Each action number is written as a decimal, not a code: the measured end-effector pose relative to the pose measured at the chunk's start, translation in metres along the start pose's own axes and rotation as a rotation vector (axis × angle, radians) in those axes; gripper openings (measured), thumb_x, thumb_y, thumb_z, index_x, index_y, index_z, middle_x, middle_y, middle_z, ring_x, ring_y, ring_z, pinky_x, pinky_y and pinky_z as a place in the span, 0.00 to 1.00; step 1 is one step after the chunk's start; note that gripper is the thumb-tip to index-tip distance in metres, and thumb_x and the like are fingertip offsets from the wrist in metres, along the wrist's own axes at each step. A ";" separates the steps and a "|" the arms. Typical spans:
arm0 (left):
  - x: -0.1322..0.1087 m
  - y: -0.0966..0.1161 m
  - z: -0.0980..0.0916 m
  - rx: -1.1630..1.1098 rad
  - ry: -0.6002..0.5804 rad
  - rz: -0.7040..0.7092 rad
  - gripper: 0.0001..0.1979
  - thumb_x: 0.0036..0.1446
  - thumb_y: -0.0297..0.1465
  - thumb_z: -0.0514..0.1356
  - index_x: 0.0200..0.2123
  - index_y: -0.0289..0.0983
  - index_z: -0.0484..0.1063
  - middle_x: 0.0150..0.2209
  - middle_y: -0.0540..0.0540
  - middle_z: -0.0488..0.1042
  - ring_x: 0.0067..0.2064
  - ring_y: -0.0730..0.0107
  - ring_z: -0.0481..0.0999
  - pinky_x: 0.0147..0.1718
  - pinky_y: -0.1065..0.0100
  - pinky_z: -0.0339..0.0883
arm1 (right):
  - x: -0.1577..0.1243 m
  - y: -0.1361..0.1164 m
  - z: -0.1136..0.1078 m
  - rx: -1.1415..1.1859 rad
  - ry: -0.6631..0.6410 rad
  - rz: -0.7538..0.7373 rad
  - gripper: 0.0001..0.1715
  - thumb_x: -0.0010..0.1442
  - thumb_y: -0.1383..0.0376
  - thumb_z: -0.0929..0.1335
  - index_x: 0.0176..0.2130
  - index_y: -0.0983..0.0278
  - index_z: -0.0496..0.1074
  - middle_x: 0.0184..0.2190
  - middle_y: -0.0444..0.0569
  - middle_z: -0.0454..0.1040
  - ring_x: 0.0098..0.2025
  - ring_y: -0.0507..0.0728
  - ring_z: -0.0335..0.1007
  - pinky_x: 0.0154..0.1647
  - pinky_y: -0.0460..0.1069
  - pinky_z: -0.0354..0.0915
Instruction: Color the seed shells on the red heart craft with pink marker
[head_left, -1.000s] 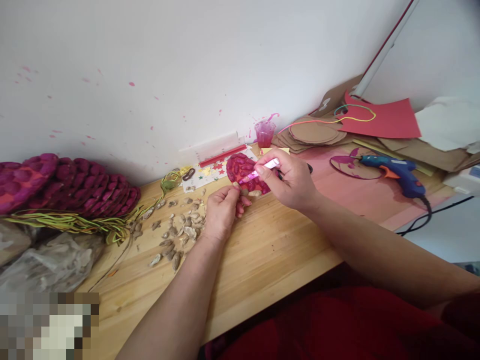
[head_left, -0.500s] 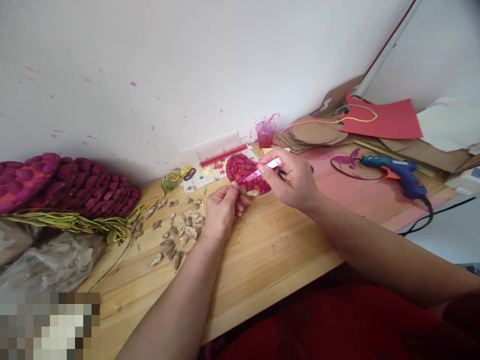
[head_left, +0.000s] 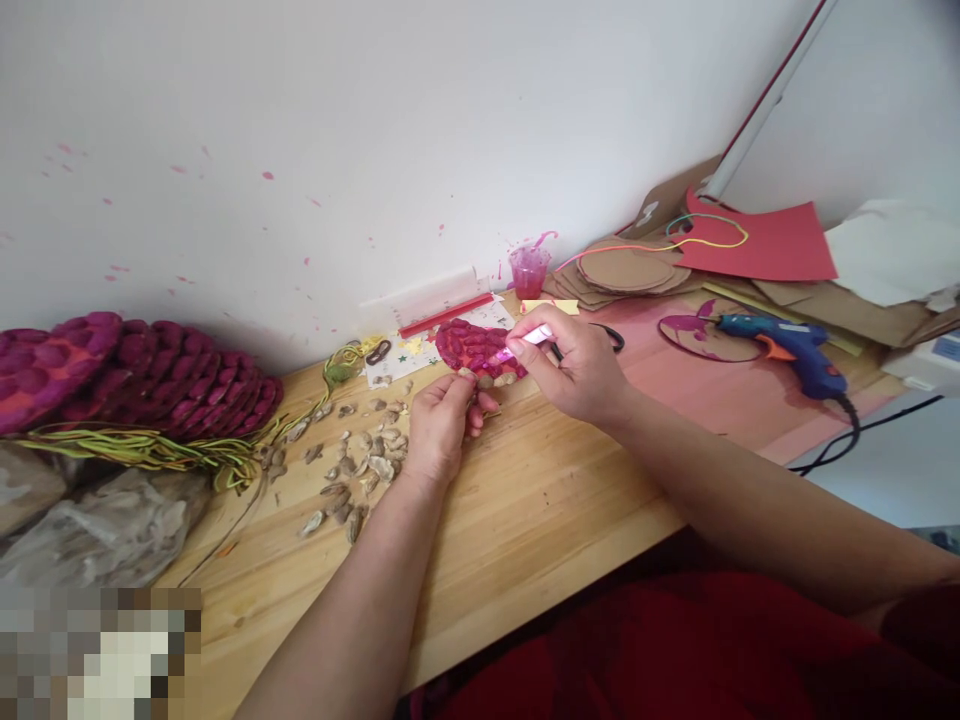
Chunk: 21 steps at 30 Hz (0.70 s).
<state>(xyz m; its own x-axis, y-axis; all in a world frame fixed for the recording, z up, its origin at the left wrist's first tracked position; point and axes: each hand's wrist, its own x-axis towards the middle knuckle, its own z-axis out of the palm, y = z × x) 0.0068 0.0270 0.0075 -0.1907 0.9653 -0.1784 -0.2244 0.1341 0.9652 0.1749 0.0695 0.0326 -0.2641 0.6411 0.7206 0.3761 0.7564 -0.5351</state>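
My left hand (head_left: 444,415) is closed on the near edge of a round disc (head_left: 469,345). Shells cover the disc, most painted magenta, and a few along the near edge are bare tan. Closed fingers of my right hand (head_left: 574,365) grip a white-handled paintbrush (head_left: 534,338). Its pink tip is over the painted shells and seems to touch them. Loose peanut shells (head_left: 364,460) lie scattered left of my left hand. Behind my right hand stands a clear cup of magenta paint (head_left: 529,270).
Finished-looking magenta discs (head_left: 172,380) lean in a row at left, above yellow-green cords (head_left: 142,448) and a plastic bag (head_left: 112,525). A blue glue gun (head_left: 799,350) lies at right. Cardboard discs (head_left: 630,265) and red paper (head_left: 780,240) are behind it.
The disc has shifted slightly left and turned in my left hand. My right hand has moved a little left and down with the paintbrush. The camera view has shifted slightly.
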 end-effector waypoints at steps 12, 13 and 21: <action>0.000 0.001 -0.001 -0.005 -0.044 -0.024 0.16 0.48 0.42 0.65 0.24 0.35 0.70 0.19 0.46 0.75 0.14 0.78 0.61 0.13 0.74 0.52 | 0.001 0.001 -0.002 0.061 -0.032 0.000 0.04 0.66 0.65 0.67 0.38 0.62 0.72 0.32 0.45 0.78 0.30 0.52 0.71 0.32 0.47 0.63; 0.000 0.000 -0.001 -0.002 -0.049 -0.021 0.16 0.48 0.43 0.65 0.24 0.35 0.70 0.20 0.46 0.76 0.15 0.78 0.62 0.14 0.74 0.53 | 0.001 0.000 -0.002 0.064 -0.030 -0.002 0.04 0.66 0.65 0.67 0.38 0.61 0.72 0.32 0.45 0.78 0.30 0.52 0.71 0.32 0.47 0.63; 0.000 -0.002 -0.003 -0.029 -0.052 -0.025 0.18 0.52 0.45 0.63 0.24 0.36 0.68 0.20 0.45 0.76 0.14 0.77 0.63 0.13 0.73 0.53 | 0.002 -0.002 -0.004 0.060 -0.033 -0.023 0.03 0.66 0.65 0.67 0.38 0.62 0.72 0.32 0.45 0.78 0.31 0.52 0.71 0.33 0.47 0.64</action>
<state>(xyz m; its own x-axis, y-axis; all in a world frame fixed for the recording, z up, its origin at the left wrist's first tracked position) 0.0048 0.0260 0.0047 -0.1348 0.9721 -0.1918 -0.2559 0.1529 0.9545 0.1770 0.0692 0.0364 -0.3015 0.6268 0.7185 0.3158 0.7767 -0.5450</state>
